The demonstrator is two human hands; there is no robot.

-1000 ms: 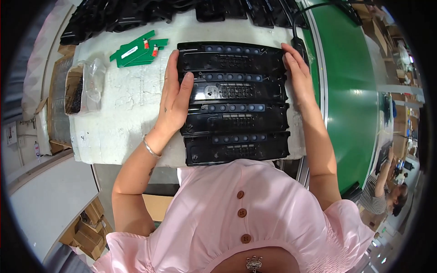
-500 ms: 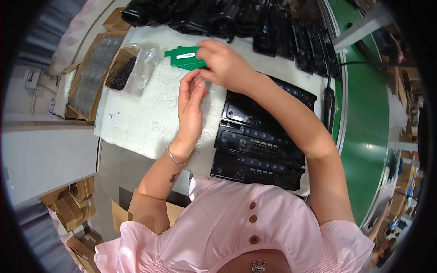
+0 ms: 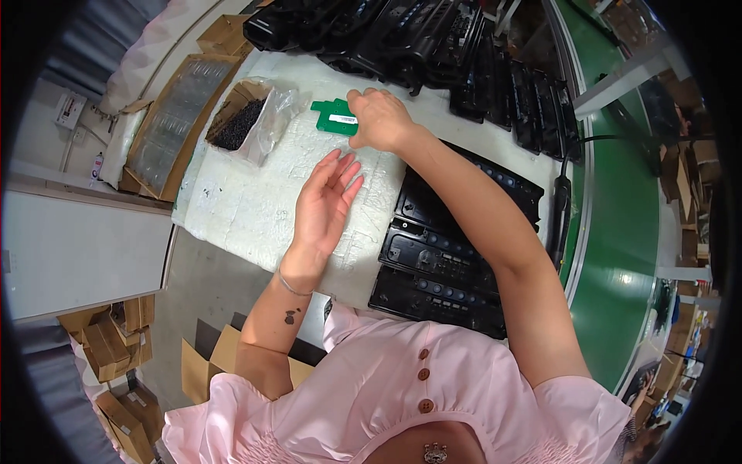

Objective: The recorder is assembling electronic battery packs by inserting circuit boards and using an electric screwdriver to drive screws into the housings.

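A green circuit board (image 3: 328, 117) with a stepped edge and a white label lies toward the far side of the white work surface (image 3: 239, 197). My right hand (image 3: 380, 121) reaches across to it, thumb and fingers closed round its right end, so that end is hidden. Nearer to me, my left hand (image 3: 325, 201) is held palm up over the surface, fingers spread with nothing in them. Several flat black plastic panels (image 3: 437, 298) lie in a row under and beside my right forearm, which covers part of them.
Left of the board stands a small carton (image 3: 239, 127) of tiny dark parts, plastic bag beside it. A larger carton (image 3: 174, 127) holds clear plastic pieces. Black housings (image 3: 402, 39) line the far edge. A black tool with a cable (image 3: 559, 209) lies at right, before the green belt (image 3: 618, 255).
My left hand has drawn back toward me from beside my right thumb, and its fingers have spread. The whole view has shifted slightly; my right hand stays at the board.
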